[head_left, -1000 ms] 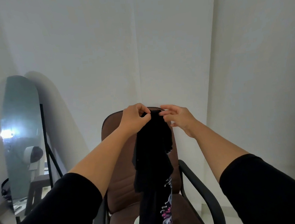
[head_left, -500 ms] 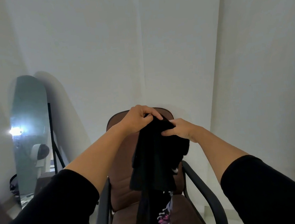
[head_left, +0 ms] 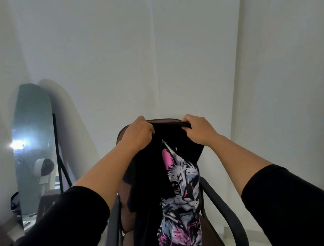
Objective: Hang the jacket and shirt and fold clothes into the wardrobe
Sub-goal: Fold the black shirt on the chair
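Shirt (head_left: 173, 180), black with a pink and white cat print, hangs in front of a brown chair (head_left: 210, 233). Both hands grip its top edge: left hand (head_left: 138, 132) and right hand (head_left: 200, 129) are now spread apart, where a moment ago they were bunched together, so the cloth has opened and the print shows. It looks ready for hanging or folding. Farther left, a mirror (head_left: 33, 148) leans on the wall. No wardrobe is in view.

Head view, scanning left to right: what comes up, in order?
Tall arched standing mirror leaning at the wall → left hand gripping the top edge → black T-shirt with a pink and white cat print → right hand gripping the same edge → black chair armrest.
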The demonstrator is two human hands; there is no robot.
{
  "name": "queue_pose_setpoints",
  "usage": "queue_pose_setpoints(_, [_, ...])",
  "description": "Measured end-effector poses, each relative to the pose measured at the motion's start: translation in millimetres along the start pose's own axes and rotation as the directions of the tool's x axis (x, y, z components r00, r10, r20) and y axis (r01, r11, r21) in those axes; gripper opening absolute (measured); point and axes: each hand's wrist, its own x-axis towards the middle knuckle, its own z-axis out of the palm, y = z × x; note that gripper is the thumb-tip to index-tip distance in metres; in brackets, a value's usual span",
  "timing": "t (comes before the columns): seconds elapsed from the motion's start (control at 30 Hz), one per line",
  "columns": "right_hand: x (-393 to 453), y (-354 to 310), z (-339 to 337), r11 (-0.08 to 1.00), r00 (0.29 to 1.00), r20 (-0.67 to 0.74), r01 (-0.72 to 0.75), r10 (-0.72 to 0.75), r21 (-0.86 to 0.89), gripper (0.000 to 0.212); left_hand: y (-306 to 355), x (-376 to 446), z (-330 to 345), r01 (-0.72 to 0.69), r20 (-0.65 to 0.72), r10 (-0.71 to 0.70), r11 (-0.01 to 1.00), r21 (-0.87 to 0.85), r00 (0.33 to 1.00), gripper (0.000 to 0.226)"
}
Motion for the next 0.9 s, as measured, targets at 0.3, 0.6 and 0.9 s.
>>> queue_pose_setpoints(0.3, [7.2, -2.7, -4.9, 0.998, 0.999, -0.039, -0.010, 0.012, 0.055, 0.014, 7.7, 7.6, 3.5, 0.211, 0.064, -0.201, 0.909, -0.359, 0.977, 0.029])
queue_pose_setpoints(0.6, [13.4, 1.4, -19.6, 0.963, 0.999, -0.025, -0.012, 0.019, 0.268, 0.014, -1.2, 5.2, 20.1, 0.053, -0.246, -0.179, 0.893, -0.447, 0.953, 0.035])
queue_pose_setpoints(0.9, [9.1, 16.2, -12.0, 0.954, 0.998, 0.048, -0.058, 0.046, 0.294, 0.014, 0.1, -4.2, 18.8, 0.143, -0.234, -0.253, 0.904, -0.402, 0.939, 0.046])
